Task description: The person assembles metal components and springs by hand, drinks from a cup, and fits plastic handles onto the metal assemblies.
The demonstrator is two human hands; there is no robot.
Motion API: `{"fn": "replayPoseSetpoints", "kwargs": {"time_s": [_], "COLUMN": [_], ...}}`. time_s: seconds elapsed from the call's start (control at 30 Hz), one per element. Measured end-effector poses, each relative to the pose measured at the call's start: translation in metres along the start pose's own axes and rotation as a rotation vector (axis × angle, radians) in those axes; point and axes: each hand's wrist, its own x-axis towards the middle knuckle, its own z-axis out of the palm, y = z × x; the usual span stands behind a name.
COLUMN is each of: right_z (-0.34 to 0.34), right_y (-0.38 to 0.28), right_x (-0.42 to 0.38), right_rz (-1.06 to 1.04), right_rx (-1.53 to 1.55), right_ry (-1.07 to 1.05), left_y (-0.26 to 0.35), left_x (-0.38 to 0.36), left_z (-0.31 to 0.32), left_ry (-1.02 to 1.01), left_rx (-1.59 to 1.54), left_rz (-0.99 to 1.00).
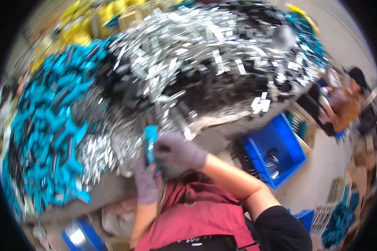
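Observation:
Gloved in grey-purple, my left hand is closed around the lower end of a teal plastic part, which stands nearly upright in front of my apron. My right hand is beside the part's right side, fingers curled toward it; a dark spot shows at its fingertips, too blurred to name. Beyond both hands lies a heap of shiny metal strips. Many teal parts are piled at the left, with small silvery pieces between them and my hands.
A blue bin with a few small pieces stands right of the table edge. A person in a dark cap sits at the far right. Yellow items lie at the back left. A blue round container is below the table at lower left.

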Motion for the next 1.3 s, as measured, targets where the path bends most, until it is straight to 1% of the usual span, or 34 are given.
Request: {"fn": "replayPoseSetpoints", "kwargs": {"time_s": [0.03, 0.07, 0.1, 0.13, 0.2, 0.27, 0.33, 0.4, 0.43, 0.5, 0.53, 0.6, 0.67, 0.73, 0.77, 0.8, 0.87, 0.9, 0.93, 0.97, 1.0, 1.03, 1.07, 1.1, 1.13, 1.2, 1.27, 1.3], "right_z": [-0.002, -0.002, -0.003, -0.001, -0.003, 0.000, 0.001, 0.000, 0.000, -0.002, -0.003, -0.006, -0.006, -0.006, -0.007, -0.005, -0.003, -0.002, 0.001, -0.005, -0.002, -0.005, -0.002, -0.001, 0.003, 0.008, 0.000, -0.003], "right_y": [-0.007, -0.011, -0.012, -0.007, -0.013, -0.011, -0.011, -0.013, -0.012, -0.010, -0.011, -0.015, -0.020, -0.021, -0.015, -0.013, -0.013, -0.009, -0.002, 0.002, 0.021, 0.023, 0.023, 0.021, 0.031, 0.039, 0.042, 0.032], "right_x": [0.000, 0.000, -0.002, -0.005, -0.007, -0.009, -0.012, -0.015, -0.017, -0.021, -0.021, -0.021, -0.023, -0.026, -0.027, -0.027, -0.021, -0.012, 0.003, 0.026, 0.047, 0.064, 0.081, 0.093, 0.100, 0.108, 0.103, 0.100], "right_rz": [0.038, 0.064, 0.040, 0.036, 0.140, 0.118, 0.107, 0.220, 0.223, 0.502, 0.505, 0.625, 0.644, 0.518, 0.471, 0.476, 0.340, 0.245, 0.072, 0.140, -0.072, -0.087, 0.072, 0.168, 0.179, 0.163, -0.068, 0.082], "right_rx": [-0.014, 0.003, -0.010, 0.052, 0.085, 0.058, 0.027, 0.200, 0.205, 0.844, 0.846, 0.892, 0.875, 0.855, 0.769, 0.771, 0.390, 0.084, -0.071, -0.189, -0.316, -0.542, -0.701, -0.746, -0.770, -0.740, -0.622, 0.031], "right_ry": [-0.052, -0.073, -0.089, -0.071, -0.122, -0.120, -0.108, -0.158, -0.165, -0.193, -0.199, -0.218, -0.229, -0.261, -0.360, -0.366, -0.359, -0.314, -0.126, -0.109, 0.067, 0.072, -0.001, -0.069, -0.117, -0.111, 0.021, 0.029], "left_y": [0.004, 0.000, -0.010, -0.018, -0.008, -0.004, -0.009, -0.009, -0.009, -0.009, -0.007, -0.005, -0.009, -0.011, -0.014, -0.015, -0.017, -0.016, -0.017, -0.017, -0.017, -0.015, -0.011, -0.009, -0.008, -0.009, -0.007, -0.006], "left_x": [-0.005, -0.004, -0.005, -0.004, -0.014, -0.017, -0.020, -0.023, -0.025, -0.028, -0.029, -0.030, -0.034, -0.037, -0.038, -0.039, -0.038, -0.035, -0.031, -0.029, -0.028, -0.028, -0.028, -0.029, -0.030, -0.030, -0.030, -0.029], "left_z": [0.002, -0.005, -0.012, -0.016, -0.014, -0.016, -0.018, -0.021, -0.022, -0.025, -0.025, -0.024, -0.023, -0.024, -0.024, -0.027, -0.035, -0.037, -0.040, -0.043, -0.045, -0.047, -0.048, -0.050, -0.053, -0.058, -0.064, -0.068], "left_ry": [-0.016, -0.042, -0.061, -0.101, -0.144, -0.135, -0.162, -0.148, -0.178, -0.199, -0.219, -0.258, -0.256, -0.320, -0.363, -0.356, -0.402, -0.346, -0.309, -0.288, -0.265, -0.253, -0.238, -0.223, -0.212, -0.201, -0.186, -0.207], "left_rx": [-0.009, 0.057, -0.024, -0.037, -0.096, -0.070, -0.117, -0.079, -0.071, -0.063, -0.066, -0.073, -0.091, -0.101, -0.141, -0.143, -0.413, -0.506, -0.585, -0.556, -0.527, -0.528, -0.503, -0.478, -0.477, -0.447, -0.439, -0.418], "left_rz": [-0.034, -0.025, -0.004, 0.069, -0.019, -0.043, -0.060, -0.045, -0.021, 0.001, -0.024, -0.075, -0.064, -0.082, -0.083, -0.085, -0.255, -0.269, -0.270, -0.229, -0.189, -0.185, -0.209, -0.233, -0.226, -0.270, -0.279, -0.323]}}
